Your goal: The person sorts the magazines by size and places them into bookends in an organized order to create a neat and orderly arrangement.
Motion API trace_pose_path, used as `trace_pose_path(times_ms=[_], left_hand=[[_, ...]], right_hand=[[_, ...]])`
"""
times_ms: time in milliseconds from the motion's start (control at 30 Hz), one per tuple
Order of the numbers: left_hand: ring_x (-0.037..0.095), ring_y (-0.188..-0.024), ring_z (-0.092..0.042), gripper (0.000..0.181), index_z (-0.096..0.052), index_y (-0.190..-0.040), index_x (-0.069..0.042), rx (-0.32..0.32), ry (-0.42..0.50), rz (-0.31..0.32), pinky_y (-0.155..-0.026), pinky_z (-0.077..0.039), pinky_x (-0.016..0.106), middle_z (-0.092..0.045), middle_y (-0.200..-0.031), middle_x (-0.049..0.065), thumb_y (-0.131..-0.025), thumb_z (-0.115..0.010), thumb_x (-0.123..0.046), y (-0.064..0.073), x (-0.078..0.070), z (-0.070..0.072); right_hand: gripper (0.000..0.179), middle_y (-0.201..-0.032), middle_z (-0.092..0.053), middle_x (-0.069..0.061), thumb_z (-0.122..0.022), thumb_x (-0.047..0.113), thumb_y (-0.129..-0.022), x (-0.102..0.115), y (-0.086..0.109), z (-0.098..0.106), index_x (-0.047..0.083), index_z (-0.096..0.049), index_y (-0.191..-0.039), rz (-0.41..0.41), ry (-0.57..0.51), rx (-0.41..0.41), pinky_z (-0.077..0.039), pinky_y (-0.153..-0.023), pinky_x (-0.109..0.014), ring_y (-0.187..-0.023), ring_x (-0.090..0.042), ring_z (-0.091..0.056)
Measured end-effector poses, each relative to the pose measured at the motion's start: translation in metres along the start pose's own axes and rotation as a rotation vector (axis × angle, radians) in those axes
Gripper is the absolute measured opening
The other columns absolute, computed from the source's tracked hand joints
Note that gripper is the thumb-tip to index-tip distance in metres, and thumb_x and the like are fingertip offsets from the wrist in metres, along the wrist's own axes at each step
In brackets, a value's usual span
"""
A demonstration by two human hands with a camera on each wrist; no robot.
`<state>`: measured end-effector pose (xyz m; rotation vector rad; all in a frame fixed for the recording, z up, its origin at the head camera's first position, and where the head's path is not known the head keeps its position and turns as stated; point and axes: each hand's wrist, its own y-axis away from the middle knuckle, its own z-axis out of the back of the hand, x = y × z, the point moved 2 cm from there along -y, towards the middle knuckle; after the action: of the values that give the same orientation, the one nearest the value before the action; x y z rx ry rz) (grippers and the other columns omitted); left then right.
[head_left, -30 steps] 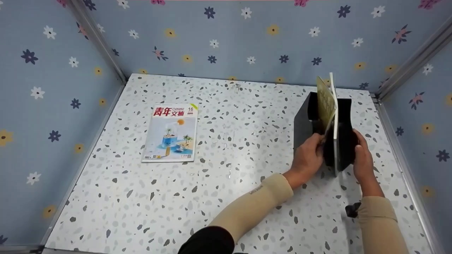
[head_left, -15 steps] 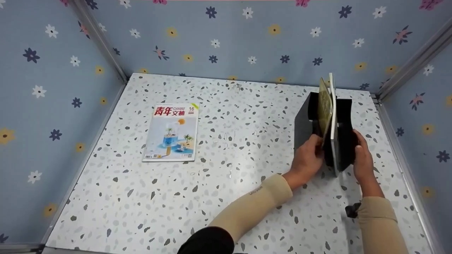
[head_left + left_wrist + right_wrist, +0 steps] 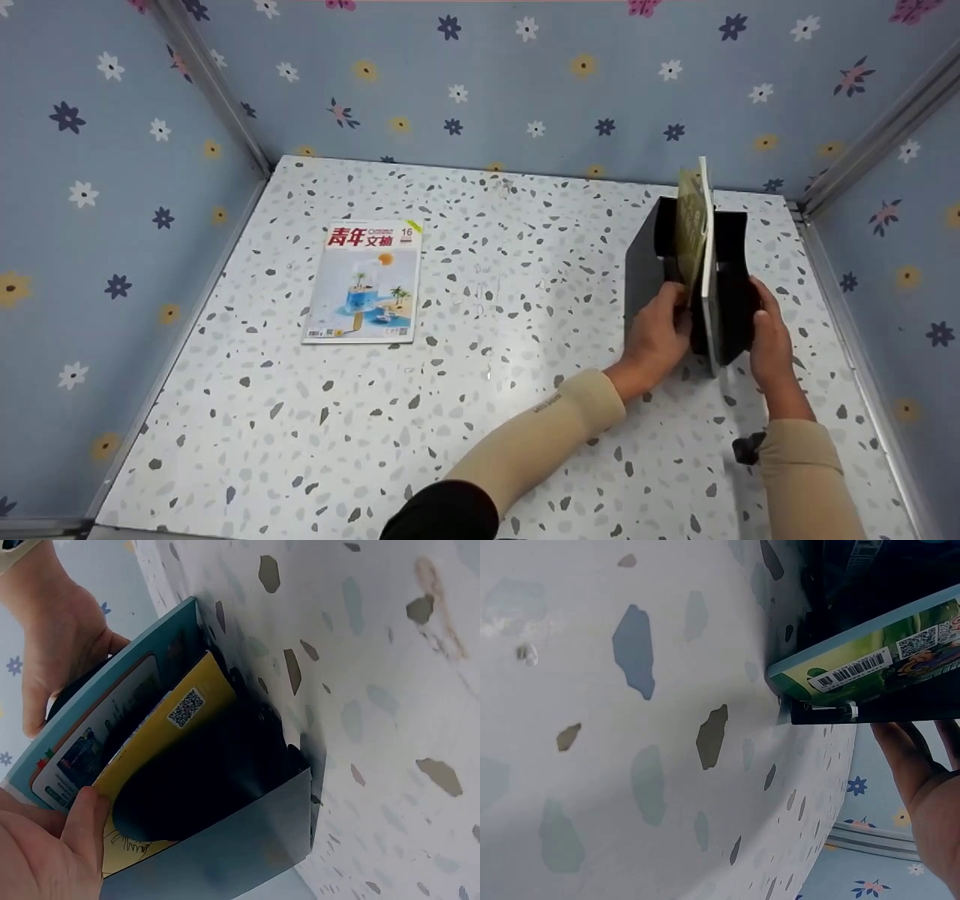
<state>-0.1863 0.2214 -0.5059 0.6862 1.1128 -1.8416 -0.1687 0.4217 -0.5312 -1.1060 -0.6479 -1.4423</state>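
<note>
A black magazine file stands at the right of the table, two magazines upright in it. My left hand pinches the near edge of the yellow magazine, with its thumb and fingers at that edge in the left wrist view. Beside it on the right is a thicker magazine with a teal spine; its cover with a barcode shows in the right wrist view. My right hand holds the file's right side, fingertips against the wall. The lower parts of both magazines are hidden inside the file.
Another magazine with a beach-scene cover lies flat on the left of the speckled table. Flower-patterned panels enclose the back and both sides, the right panel close to my right arm.
The yellow magazine has swung slightly right, closer against the teal-spined one. My left hand shifts a little with it, while my right hand stays on the file.
</note>
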Motion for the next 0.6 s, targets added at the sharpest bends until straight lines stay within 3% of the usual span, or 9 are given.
trace_pose_path(times_ms=[233,467,600], left_hand=[[0.007,-0.087,-0.062,0.017,-0.052,-0.109,-0.014,-0.017,-0.043,-0.048,-0.074,-0.047,0.013,-0.063,-0.096,-0.002,-0.093,-0.058,-0.010,0.002,0.002,0.002],[-0.004,-0.094,-0.063,0.023,-0.056,-0.117,-0.016,0.053,0.111,0.011,-0.079,-0.045,0.005,-0.068,-0.107,-0.004,-0.094,-0.059,-0.015,0.005,0.006,0.007],[-0.009,-0.084,-0.062,0.024,-0.057,-0.118,-0.014,0.077,0.199,0.035,-0.073,-0.047,0.006,-0.070,-0.103,-0.003,-0.093,-0.058,-0.014,0.008,0.009,0.014]], right_hand=[[0.047,-0.156,-0.032,0.000,-0.024,0.032,-0.105,-0.006,-0.002,-0.002,0.025,-0.033,-0.151,0.014,-0.011,0.010,-0.029,-0.105,-0.022,-0.134,-0.004,-0.035],[0.047,-0.156,-0.032,0.000,-0.024,0.029,-0.105,-0.003,-0.001,0.001,0.026,-0.033,-0.151,-0.059,0.044,-0.004,-0.029,-0.103,-0.019,-0.130,-0.002,-0.036],[0.047,-0.157,-0.031,-0.002,-0.023,0.027,-0.105,-0.003,-0.001,0.002,0.023,-0.033,-0.151,-0.081,0.064,-0.006,-0.028,-0.105,-0.022,-0.134,-0.008,-0.036]])
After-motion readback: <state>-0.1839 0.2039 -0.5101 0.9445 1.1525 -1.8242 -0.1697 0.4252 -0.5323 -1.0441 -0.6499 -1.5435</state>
